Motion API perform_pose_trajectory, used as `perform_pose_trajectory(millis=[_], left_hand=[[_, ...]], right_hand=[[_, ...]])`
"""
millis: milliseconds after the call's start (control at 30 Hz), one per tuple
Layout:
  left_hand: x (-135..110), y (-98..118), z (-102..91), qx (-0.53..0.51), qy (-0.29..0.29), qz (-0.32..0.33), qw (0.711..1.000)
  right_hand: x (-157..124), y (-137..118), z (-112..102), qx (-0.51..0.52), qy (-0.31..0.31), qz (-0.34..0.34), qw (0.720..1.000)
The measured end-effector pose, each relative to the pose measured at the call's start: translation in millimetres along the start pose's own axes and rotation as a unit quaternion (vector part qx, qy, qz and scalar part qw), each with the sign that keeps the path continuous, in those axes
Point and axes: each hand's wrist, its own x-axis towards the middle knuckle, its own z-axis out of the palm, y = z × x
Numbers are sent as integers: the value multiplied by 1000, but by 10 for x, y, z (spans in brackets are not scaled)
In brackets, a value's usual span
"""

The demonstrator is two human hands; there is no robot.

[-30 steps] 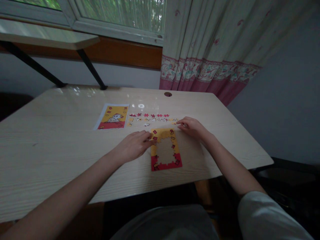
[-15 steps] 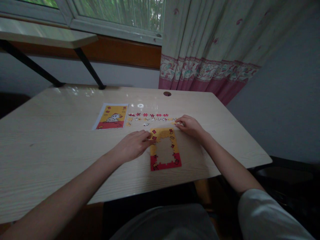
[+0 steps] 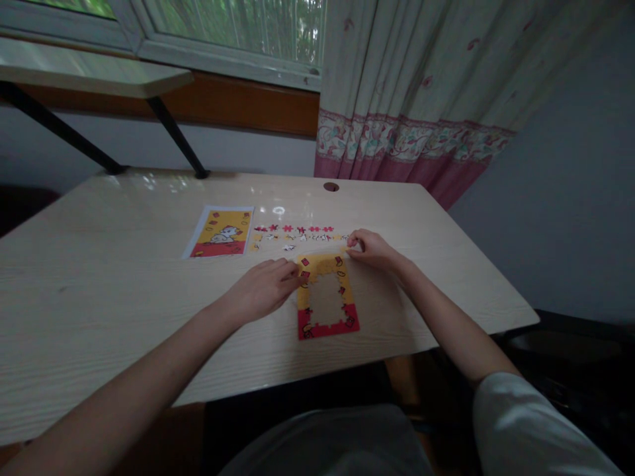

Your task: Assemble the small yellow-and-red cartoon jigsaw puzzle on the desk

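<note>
A part-built jigsaw frame (image 3: 327,328), yellow above and red below with an empty middle, lies on the wooden table (image 3: 114,297). My left hand (image 3: 265,286) rests on the table with its fingertips pressed on the frame's upper left edge. My right hand (image 3: 370,248) sits just past the frame's upper right corner, fingers curled in a pinch at the right end of a row of loose puzzle pieces (image 3: 297,233). What the pinch holds is too small to name.
A reference picture (image 3: 219,231) of the finished puzzle lies left of the loose pieces. A cable hole (image 3: 331,187) marks the table's far edge. Behind it are a window, a patterned curtain (image 3: 407,86) and a shelf on black brackets (image 3: 94,69).
My right hand has drawn a little left and away, towards the end of the row of pieces, and its fingers have curled tighter. My left hand stays on the frame.
</note>
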Motion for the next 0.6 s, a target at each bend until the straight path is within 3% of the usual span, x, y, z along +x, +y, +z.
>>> perform_pose_trajectory(millis=[267,433,600], left_hand=[[4,1,6,35,1,14,999],[15,22,-19,38,-2,10,999],[12,37,16,30,23,11,999]], right_hand=[[-26,-62,-24,43,-9,19,999],[-96,-153,2,90,28,11,995],[-208,-365,109,138,-39,-32,989]])
